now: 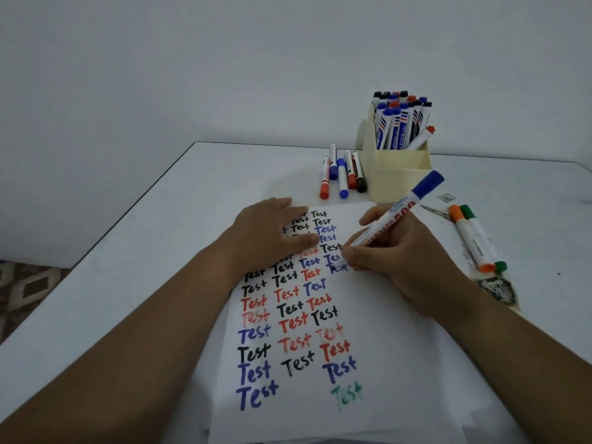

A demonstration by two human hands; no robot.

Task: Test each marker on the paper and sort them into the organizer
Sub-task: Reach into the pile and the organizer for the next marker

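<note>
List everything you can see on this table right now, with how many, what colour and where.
paper: one sheet, white, centre, covered in black, red, blue and green "Test" words
organizer: one, cream, far right, packed with upright markers
loose markers: five, red, blue and black caps, left of the organizer
orange and green markers: two, right of the paper
blue marker: one, writing on the paper
left hand: flat on the paper
right hand: holding the blue marker

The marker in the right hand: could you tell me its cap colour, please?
Blue, on the marker in the right hand; head view.
</note>
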